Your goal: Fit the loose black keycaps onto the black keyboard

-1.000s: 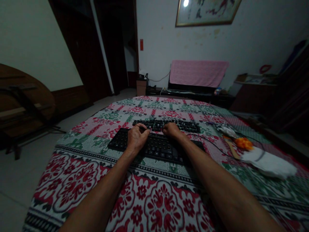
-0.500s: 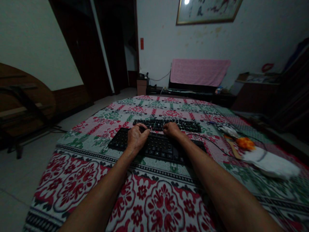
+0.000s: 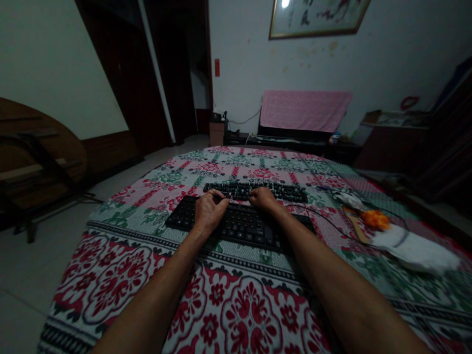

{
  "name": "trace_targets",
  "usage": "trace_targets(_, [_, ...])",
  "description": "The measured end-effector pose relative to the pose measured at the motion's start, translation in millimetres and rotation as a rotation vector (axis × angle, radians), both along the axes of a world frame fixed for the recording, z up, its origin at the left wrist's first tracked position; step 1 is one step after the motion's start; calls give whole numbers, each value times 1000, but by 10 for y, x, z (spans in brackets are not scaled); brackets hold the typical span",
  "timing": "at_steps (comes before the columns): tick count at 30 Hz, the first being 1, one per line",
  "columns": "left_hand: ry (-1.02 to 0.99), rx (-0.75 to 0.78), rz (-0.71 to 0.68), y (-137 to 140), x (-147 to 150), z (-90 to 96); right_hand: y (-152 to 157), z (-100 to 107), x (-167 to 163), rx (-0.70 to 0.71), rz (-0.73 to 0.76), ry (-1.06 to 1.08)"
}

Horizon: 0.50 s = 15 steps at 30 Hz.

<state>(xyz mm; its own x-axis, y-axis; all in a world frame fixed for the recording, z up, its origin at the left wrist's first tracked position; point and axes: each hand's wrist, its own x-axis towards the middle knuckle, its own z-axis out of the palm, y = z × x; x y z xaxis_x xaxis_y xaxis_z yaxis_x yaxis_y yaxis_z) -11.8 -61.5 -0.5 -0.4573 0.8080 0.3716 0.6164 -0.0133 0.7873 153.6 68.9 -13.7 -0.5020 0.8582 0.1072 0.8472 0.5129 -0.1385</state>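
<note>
A black keyboard (image 3: 239, 223) lies on the patterned cloth in front of me, many of its key places bare with small stubs showing; keycaps remain along its near edge. Just beyond it several loose black keycaps (image 3: 287, 191) are laid out in rows. My left hand (image 3: 209, 210) is over the keyboard's upper left part, thumb and fingers pinched together near a small dark piece too unclear to name. Over the upper edge, by the loose keycaps, my right hand (image 3: 263, 198) is closed with its fingers curled down. Whatever its fingertips hold is hidden.
The keyboard's black cable (image 3: 324, 216) runs right across the cloth. A white cloth-like item (image 3: 413, 248) and an orange bunched item (image 3: 375, 220) lie at the right. A folded round table (image 3: 40, 147) leans at the left wall.
Both hands stay in nearly the same place, with only a very slight shift of the left fingers. Nothing else has visibly moved.
</note>
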Motion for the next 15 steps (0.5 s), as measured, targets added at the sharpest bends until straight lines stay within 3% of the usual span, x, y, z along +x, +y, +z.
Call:
trace_targets(9, [17,-8,-14,1,-16,-7,-10,13,35,5,1,23])
trace_targets(13, [45,-110,-83,-12,-33,36,-92,31,117,-3,37,125])
trace_targets(15, [65,-174,-121,-31,-27,76,-168,47,173,-82,100,184])
